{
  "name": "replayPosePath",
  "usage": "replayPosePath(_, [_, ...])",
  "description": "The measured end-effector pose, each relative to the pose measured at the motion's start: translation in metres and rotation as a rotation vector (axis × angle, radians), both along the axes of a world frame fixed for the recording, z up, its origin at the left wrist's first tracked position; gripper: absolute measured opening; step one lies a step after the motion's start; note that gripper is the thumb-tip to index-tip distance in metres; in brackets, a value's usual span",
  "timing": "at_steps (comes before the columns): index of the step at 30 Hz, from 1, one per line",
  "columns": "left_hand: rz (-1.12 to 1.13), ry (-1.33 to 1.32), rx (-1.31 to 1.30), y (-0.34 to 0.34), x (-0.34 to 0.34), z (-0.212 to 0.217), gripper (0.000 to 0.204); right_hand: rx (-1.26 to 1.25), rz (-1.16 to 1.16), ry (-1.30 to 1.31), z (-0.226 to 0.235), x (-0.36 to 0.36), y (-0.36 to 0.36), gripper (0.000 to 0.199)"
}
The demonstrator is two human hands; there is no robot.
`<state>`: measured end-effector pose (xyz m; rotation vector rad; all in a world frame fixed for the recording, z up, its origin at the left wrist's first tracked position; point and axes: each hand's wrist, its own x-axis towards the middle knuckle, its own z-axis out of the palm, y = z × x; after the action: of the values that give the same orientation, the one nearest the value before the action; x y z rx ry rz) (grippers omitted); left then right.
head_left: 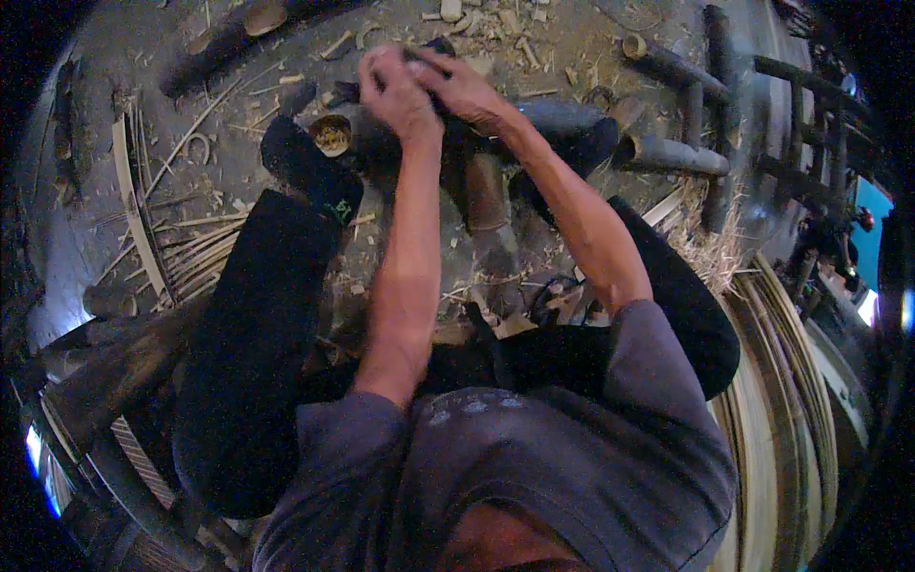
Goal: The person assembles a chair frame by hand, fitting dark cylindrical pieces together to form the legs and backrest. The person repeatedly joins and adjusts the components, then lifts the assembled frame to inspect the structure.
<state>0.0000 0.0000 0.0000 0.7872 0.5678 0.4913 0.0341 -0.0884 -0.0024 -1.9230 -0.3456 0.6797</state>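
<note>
Strips of pale split bamboo (139,205) lie on the littered floor at the far left, with a sheaf of thinner strips (205,255) fanned beside the left knee. Next comes the left foot in dark footwear (305,157), and just beside it the open end of a dark log (334,138), its hollow holding pale chips. Above the log, near the top of the view, the left hand (402,98) is bent with its fingers curled, and the right hand (464,93) meets it, so the two are together; blur hides whether either is clamped on anything. A small dark piece (440,45) shows just past the fingers, but I cannot tell whether it is held. The log lies crosswise between the feet, beneath the hands; a grey rounded length (560,116) runs on toward the right foot (593,145), perhaps as the same piece. I judge the log stiff and fairly heavy, not fragile, with a smooth round side that could roll; its barrel, gripped near both ends, looks the surest hold. The dark piece seems light enough for fingertips. Farther right lie hollow-ended poles (672,155), curly shavings (715,238) and long, springy-looking slats (762,410).
</note>
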Motion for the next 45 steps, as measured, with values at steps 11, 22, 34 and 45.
replayPosePath(11, [-0.912,-0.034,0.413,-0.078,0.106,-0.001,0.034,0.112,-0.906,0.003,0.021,0.007,-0.063,0.075])
replayPosePath(22, [-1.616,-0.491,0.819,-0.156,0.061,0.003,0.047,0.509,-1.476,-0.374,-0.015,-0.064,-0.075,0.056])
replayPosePath(34, [-0.746,0.192,0.211,-0.026,0.083,0.021,0.055,0.257,-0.674,0.219,0.000,0.036,-0.030,0.065])
replayPosePath(45, [0.280,0.164,0.039,-0.004,-0.019,-0.013,0.029,0.193,-0.177,0.235,-0.005,0.022,0.003,0.055])
